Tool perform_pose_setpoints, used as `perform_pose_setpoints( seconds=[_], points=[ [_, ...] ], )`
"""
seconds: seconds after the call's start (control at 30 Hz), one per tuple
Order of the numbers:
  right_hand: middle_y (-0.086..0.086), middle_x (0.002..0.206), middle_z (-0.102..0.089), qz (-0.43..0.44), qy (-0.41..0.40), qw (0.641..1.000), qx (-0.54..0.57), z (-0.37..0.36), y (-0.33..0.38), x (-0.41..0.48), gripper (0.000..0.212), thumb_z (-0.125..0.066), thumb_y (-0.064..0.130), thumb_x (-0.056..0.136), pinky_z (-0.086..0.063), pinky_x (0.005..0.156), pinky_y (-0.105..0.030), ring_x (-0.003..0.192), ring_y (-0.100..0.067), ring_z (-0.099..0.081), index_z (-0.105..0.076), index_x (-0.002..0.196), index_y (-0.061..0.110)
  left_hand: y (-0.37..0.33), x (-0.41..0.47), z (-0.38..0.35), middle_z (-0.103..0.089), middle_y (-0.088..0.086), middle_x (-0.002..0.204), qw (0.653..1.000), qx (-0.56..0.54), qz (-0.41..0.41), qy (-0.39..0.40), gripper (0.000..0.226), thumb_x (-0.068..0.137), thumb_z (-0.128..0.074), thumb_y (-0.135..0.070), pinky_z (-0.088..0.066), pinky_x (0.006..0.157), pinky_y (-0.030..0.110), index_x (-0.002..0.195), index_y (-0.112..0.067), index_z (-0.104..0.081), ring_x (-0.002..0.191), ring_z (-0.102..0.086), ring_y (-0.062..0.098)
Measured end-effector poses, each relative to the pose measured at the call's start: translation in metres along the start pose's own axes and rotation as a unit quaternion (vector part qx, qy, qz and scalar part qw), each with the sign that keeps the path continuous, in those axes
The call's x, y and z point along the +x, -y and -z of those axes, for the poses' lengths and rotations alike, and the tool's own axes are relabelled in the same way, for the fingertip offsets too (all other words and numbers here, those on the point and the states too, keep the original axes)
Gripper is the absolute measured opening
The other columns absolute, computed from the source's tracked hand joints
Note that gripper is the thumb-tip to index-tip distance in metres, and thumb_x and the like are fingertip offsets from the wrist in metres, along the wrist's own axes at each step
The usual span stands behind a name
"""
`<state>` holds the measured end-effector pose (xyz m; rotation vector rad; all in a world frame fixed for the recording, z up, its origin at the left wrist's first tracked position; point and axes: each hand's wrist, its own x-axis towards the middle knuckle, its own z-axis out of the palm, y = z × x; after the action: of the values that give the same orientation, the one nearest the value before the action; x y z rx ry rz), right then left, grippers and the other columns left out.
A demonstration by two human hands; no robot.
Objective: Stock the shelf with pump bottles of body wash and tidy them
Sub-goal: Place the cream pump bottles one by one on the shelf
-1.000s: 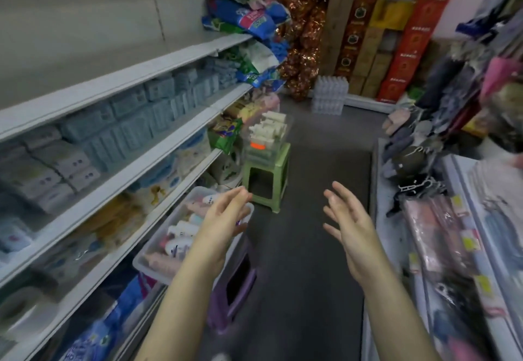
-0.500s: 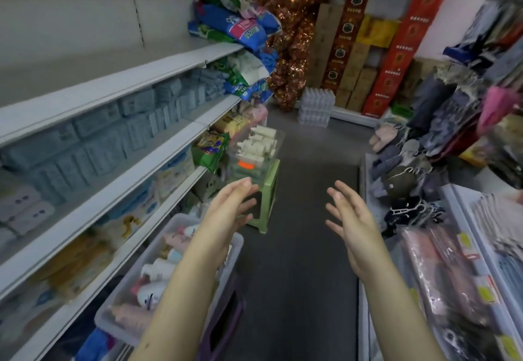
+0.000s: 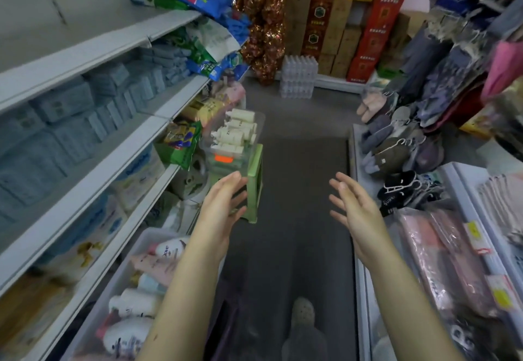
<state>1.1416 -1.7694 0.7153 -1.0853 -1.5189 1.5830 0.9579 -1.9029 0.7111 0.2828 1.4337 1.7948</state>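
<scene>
Inside clear bin (image 3: 241,163), cream pump bottles (image 3: 238,132) flat, pumps leftward.

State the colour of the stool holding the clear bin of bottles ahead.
Light green; the stool shows best in the head view.

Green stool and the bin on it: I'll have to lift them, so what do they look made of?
Stool: probably moulded plastic, matt light green, one even colour with thick, rounded legs. Bin: clear, slightly glossy plastic, as the cream bottles inside show through its walls. How stiff either one is cannot be told from the look.
</scene>
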Motion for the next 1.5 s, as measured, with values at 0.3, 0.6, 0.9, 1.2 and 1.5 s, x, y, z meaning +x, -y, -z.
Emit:
perform_pose_setpoints(
  seconds=[0.3, 0.6, 0.9, 1.2, 1.5],
  points=[
    [0.005, 0.126, -0.063, -0.058, -0.008, 0.998, 0.021, 0.082, 0.002, 0.168, 0.024, -0.041, 0.030, 0.104, -0.045, 0.098, -0.036, 0.120, -0.020, -0.057, -0.056, 0.123, 0.029, 0.011, 0.140, -0.111, -0.064, -0.007, 0.123, 0.999, -0.002, 0.045, -0.027, 0.037, 0.096, -0.055, -0.038, -0.044, 0.102, 0.038, 0.129, -0.023, -0.054, 0.117, -0.057, 0.018],
    [0.003, 0.130, -0.061, -0.075, 0.018, 0.997, 0.022, 0.095, 0.004, 0.286, 0.030, -0.041, 0.031, 0.104, -0.044, 0.097, -0.035, 0.120, -0.020, -0.057, -0.053, 0.131, 0.025, 0.015, 0.219, -0.147, -0.063, -0.008, 0.127, 0.996, -0.008, 0.046, -0.069, 0.040, 0.095, -0.055, -0.041, -0.047, 0.091, 0.033, 0.131, -0.024, -0.052, 0.116, -0.058, 0.017],
    [0.003, 0.130, -0.060, -0.116, 0.086, 0.989, -0.026, 0.001, -0.011, 0.386, 0.035, -0.043, 0.031, 0.103, -0.044, 0.100, -0.037, 0.120, -0.020, -0.056, -0.051, 0.136, 0.022, 0.000, 0.328, -0.103, -0.064, -0.006, 0.117, 0.978, -0.073, 0.094, -0.172, 0.031, 0.097, -0.053, -0.038, -0.047, 0.083, 0.031, 0.124, -0.022, -0.056, 0.100, -0.059, 0.011],
    [0.006, 0.122, -0.063, -0.133, 0.193, 0.966, -0.105, -0.147, -0.005, 0.484, 0.031, -0.045, 0.033, 0.103, -0.045, 0.097, -0.034, 0.115, -0.016, -0.058, -0.055, 0.130, 0.024, -0.033, 0.446, -0.028, -0.056, 0.000, 0.134, 0.957, -0.103, 0.108, -0.251, 0.038, 0.098, -0.051, -0.039, -0.040, 0.099, 0.036, 0.130, -0.019, -0.054, 0.119, -0.050, 0.021],
    [0.001, 0.124, -0.065, -0.177, 0.274, 0.935, -0.141, -0.227, -0.029, 0.546, 0.024, -0.057, 0.029, 0.098, -0.047, 0.103, -0.044, 0.112, -0.018, -0.062, -0.061, 0.121, 0.028, -0.044, 0.488, 0.023, -0.060, -0.001, 0.123, 0.928, -0.120, 0.122, -0.332, 0.031, 0.097, -0.053, -0.039, -0.040, 0.098, 0.037, 0.120, -0.019, -0.056, 0.115, -0.054, 0.021]
  ],
)
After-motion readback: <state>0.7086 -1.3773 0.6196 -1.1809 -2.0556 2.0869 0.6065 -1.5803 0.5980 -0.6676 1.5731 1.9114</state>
